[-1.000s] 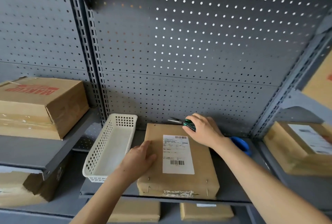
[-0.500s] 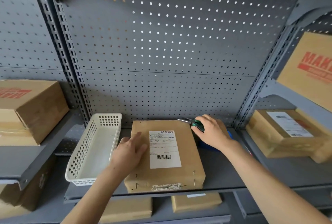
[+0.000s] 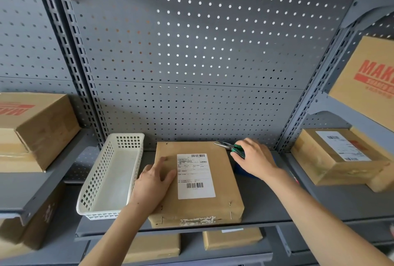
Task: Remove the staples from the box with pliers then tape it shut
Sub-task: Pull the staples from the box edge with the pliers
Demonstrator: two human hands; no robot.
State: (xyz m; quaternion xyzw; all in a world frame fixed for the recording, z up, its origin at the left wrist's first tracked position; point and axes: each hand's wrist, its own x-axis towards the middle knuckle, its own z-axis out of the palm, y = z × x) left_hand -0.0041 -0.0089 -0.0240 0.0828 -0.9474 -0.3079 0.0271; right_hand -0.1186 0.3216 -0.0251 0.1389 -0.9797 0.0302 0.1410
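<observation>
A: We have the box (image 3: 196, 182) flat on the grey shelf (image 3: 266, 203), label up, just beside the white basket (image 3: 110, 178). Our left hand (image 3: 153, 182) lies on its top near the left edge, fingers spread flat, holding nothing, only pressing.

B: Right hand (image 3: 253, 159) is at the far right corner, fingers curled round the green handles of the pliers (image 3: 231, 148). The tips point at the back edge of the box. Whether they have a staple we cannot tell; too small.

A: Near edge shows staples (image 3: 230, 203) not yet pulled, one on top and others on the front face. So most of the job looks undone.

B: Risks as we judge them. One: the box front sits at the shelf lip, so a hard pull toward us could slide it off if the left hand eases.

A: Two: the cardboard looks soft and worn at the front strip. Levering a staple sideways could tear the flap and leave poor ground for tape.

B: Three: a freed staple may drop through to the boxes below instead of the basket.

A: Four: something blue (image 3: 241, 169) lies under the right wrist, mostly hidden. Possibly the tape; we cannot say.
</observation>
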